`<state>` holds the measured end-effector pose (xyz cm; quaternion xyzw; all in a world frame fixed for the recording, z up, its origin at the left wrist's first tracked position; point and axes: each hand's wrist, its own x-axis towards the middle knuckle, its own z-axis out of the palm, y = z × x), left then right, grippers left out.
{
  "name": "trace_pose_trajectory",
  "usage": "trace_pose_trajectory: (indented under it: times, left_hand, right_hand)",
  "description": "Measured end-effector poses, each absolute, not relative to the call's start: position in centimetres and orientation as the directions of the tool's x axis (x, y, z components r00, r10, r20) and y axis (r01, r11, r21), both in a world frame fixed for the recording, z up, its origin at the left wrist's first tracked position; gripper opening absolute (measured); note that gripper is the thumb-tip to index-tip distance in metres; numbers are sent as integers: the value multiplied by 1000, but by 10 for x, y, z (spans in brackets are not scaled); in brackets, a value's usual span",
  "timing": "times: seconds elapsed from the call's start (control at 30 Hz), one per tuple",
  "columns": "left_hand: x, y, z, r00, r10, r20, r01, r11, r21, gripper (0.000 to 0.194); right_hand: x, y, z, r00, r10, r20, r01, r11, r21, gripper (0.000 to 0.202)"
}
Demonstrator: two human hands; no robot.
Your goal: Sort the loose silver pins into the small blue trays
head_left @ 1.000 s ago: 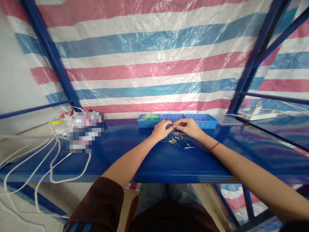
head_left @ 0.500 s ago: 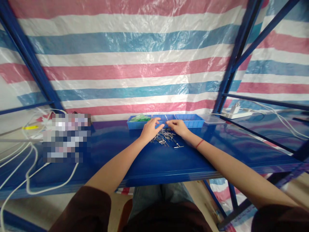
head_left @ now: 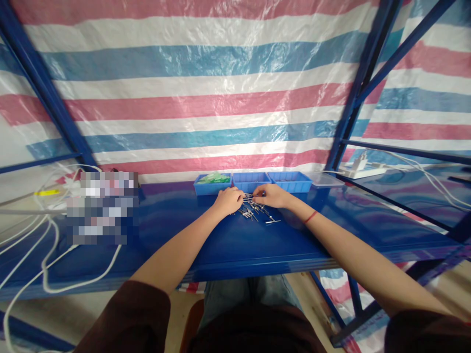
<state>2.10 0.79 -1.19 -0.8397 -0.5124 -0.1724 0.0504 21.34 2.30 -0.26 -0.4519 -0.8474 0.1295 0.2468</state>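
Note:
A loose pile of thin silvery metal pieces that look like blind rivets (head_left: 250, 213) lies on the blue table. My left hand (head_left: 230, 200) rests at the pile's left edge, its fingers curled down; what they hold, if anything, is hidden. At the right edge, my right hand (head_left: 273, 196) has thumb and fingers pinched together at the pile, and a bit of metal shows at the fingertips. One rivet (head_left: 273, 222) lies a little apart in front. Behind the hands stand a blue bin with green packets (head_left: 213, 179), a middle blue bin (head_left: 251, 186) and a right blue bin (head_left: 290, 186).
A clear plastic lid (head_left: 326, 180) lies right of the bins. White cables (head_left: 55, 245) and a blurred-out heap (head_left: 103, 206) occupy the table's left side. A power strip (head_left: 362, 171) sits at the right. Blue frame posts (head_left: 355, 98) and a striped sheet (head_left: 206, 88) enclose the table.
My right hand has come down from the middle bin to the pile; the rivet it held up there is no longer visible. My left hand has lowered and curled its fingers at the pile.

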Motion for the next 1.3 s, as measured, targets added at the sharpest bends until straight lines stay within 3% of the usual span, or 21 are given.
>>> trace_pose_trajectory:
  times: [0.13, 0.3, 0.47, 0.63, 0.8, 0.9, 1.13, 1.3]
  left_hand:
    - [21, 5, -10, 427, 833, 352, 867, -488, 105, 23]
    - [21, 5, -9, 440, 822, 362, 854, -508, 115, 20]
    - [19, 11, -13, 491, 794, 358, 826, -555, 99, 23]
    - [17, 18, -14, 564, 746, 355, 771, -629, 96, 26]
    - [15, 20, -12, 515, 764, 389, 772, -611, 177, 31]
    - [11, 22, -11, 527, 752, 396, 739, -636, 223, 32]
    - [13, 21, -12, 516, 761, 394, 591, -649, 479, 24]
    - [20, 19, -12, 403, 767, 498, 523, -640, 562, 22]
  right_hand:
    - [203, 16, -7, -529, 805, 269, 766, 590, -256, 21]
    - [198, 10, -7, -524, 795, 307, 765, 597, -241, 19]
    - [193, 9, -11, -583, 715, 385, 720, 675, -161, 18]
    - [190, 11, -15, -570, 716, 402, 760, 646, -74, 13]
    - [192, 12, -17, -595, 696, 402, 748, 662, -39, 13]
    - [192, 13, -17, -561, 702, 438, 747, 658, -97, 13]
    - [194, 19, -14, -378, 778, 502, 677, 602, -424, 12]
    - [197, 22, -15, -398, 746, 533, 580, 655, -484, 13]
